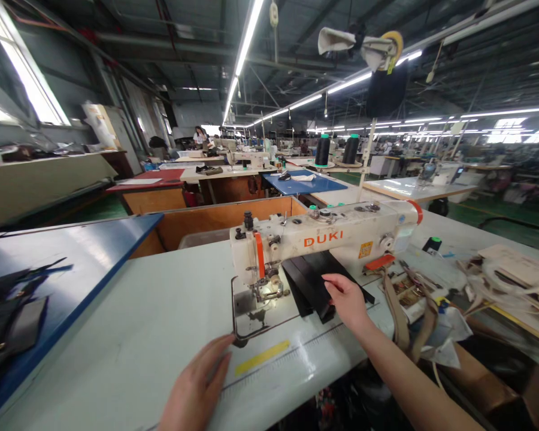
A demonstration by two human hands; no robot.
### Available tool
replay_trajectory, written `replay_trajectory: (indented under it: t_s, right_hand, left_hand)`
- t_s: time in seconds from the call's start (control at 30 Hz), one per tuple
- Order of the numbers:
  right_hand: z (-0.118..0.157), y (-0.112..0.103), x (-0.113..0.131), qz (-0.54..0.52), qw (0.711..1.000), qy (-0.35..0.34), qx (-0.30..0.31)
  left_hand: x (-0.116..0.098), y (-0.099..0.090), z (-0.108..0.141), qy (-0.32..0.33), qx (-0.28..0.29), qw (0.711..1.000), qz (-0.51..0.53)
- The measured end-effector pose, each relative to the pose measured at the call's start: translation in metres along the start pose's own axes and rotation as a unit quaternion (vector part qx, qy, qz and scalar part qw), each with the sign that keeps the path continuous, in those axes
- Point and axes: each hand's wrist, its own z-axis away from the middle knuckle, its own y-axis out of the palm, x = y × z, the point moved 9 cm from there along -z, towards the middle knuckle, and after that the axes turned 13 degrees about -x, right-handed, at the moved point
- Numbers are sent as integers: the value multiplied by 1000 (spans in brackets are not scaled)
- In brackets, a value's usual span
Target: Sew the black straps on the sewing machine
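On my feed, my right hand (348, 302) rests on a stack of black panels (308, 281) beside the DUKI sewing machine (323, 239), while my left hand (197, 383) lies spread on the white table (139, 335) nearer me.

**Black Panels at the Sewing Machine**

The black panels (308, 278) form a flat, overlapping stack of long rectangular pieces, their edges slightly out of line. The stack lies beneath the arm of the cream DUKI sewing machine (336, 233), at 3 o'clock from the presser foot (269, 291). The panels' long edges angle toward 5 o'clock. No stitching shows on them. The presser foot is lit and carries no panel.
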Motion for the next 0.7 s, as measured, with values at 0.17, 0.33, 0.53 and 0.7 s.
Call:
replay_trajectory:
  t_s: [0.17,0.33,0.53,0.7]
  right_hand:
    - [26,-12,-9,-88,994,64,-16]
    - [44,-20,-5,-146,985,94,-24]
    - [34,-54,-3,-178,976,105,-72]
    - [50,-75,-1,-179,974,122,-68]
  left_hand:
    - [-52,116,35,-297,173,888,307]
    - [-81,181,14,-337,160,853,365]
    - [-66,189,-19,-359,125,866,325]
    - [-78,195,-45,-333,135,880,311]
